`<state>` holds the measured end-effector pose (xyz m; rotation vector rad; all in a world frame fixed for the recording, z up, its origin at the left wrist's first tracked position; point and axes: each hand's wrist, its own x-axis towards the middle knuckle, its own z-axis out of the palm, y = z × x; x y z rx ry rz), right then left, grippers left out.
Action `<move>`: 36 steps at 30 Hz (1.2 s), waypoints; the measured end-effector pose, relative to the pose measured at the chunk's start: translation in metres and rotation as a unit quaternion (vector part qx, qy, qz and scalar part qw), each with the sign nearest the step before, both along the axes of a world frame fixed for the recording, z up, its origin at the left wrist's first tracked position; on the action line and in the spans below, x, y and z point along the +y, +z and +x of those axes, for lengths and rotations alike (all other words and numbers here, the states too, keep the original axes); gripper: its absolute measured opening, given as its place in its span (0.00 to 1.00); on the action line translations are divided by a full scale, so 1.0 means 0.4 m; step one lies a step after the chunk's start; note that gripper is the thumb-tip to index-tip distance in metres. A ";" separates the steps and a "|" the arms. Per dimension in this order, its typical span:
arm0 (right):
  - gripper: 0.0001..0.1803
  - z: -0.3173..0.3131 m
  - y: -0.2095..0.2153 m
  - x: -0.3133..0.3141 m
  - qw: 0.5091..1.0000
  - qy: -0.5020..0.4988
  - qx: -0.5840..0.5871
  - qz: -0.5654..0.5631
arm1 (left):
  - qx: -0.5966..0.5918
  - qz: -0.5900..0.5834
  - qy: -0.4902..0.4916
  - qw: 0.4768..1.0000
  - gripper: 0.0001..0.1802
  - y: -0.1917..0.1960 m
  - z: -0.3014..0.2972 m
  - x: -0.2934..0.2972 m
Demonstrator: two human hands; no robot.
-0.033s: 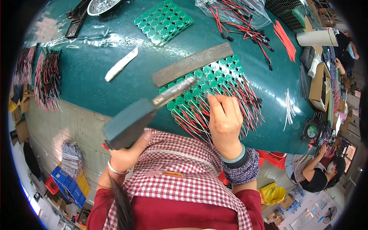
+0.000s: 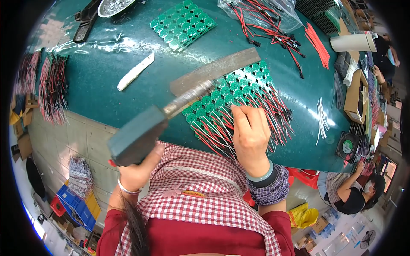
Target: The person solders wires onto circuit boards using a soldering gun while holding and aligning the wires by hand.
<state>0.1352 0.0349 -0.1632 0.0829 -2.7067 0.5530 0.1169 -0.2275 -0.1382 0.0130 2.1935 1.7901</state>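
My left hand (image 2: 139, 170) is wrapped round a hand-held tool with a boxy teal body (image 2: 137, 135) and a metal barrel (image 2: 188, 100). Motion blurs the tool, and its tip lies over the lower edge of the flat metal bar (image 2: 215, 70). My right hand (image 2: 252, 132) is in a closed pinch above a panel of round green circuit boards (image 2: 234, 86). Red, black and white wires (image 2: 273, 109) fan out from the panel toward me and pass beneath that hand. Whatever the pinched fingertips hold is too small to make out. The bar rests along the panel's far edge.
Beyond lies another green board panel (image 2: 181, 23). A white-wrapped blade (image 2: 136, 72) lies to the left, wire bundles (image 2: 52, 85) hang over the left edge, and a bag of red-black cables (image 2: 273, 25) is at the back. White wires (image 2: 321, 121) and a small fan (image 2: 347, 146) sit at right.
The tool in my left hand has shifted slightly left, its barrel tip moving off the boards toward the metal bar. My right hand and the panel have stayed put.
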 end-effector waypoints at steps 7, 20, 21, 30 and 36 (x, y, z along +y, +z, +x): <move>0.14 -0.005 0.008 -0.018 1.000 -0.002 0.007 -0.006 | 0.247 -0.026 0.189 0.950 0.23 0.103 -0.124 -0.037; 0.16 0.010 0.028 0.001 1.000 -0.008 -0.002 0.025 | 0.232 0.032 0.320 0.918 0.09 0.023 -0.390 -0.055; 0.15 0.014 0.019 0.009 1.000 -0.002 -0.002 0.023 | 0.222 0.048 0.307 0.924 0.09 0.036 -0.364 -0.039; 0.14 0.010 0.015 -0.027 1.000 -0.013 0.015 0.000 | -0.093 0.260 0.135 0.951 0.21 0.023 -0.163 -0.036; 0.12 0.012 0.048 -0.011 0.998 -0.009 0.039 -0.047 | -0.175 0.256 0.104 0.945 0.23 0.012 -0.062 -0.023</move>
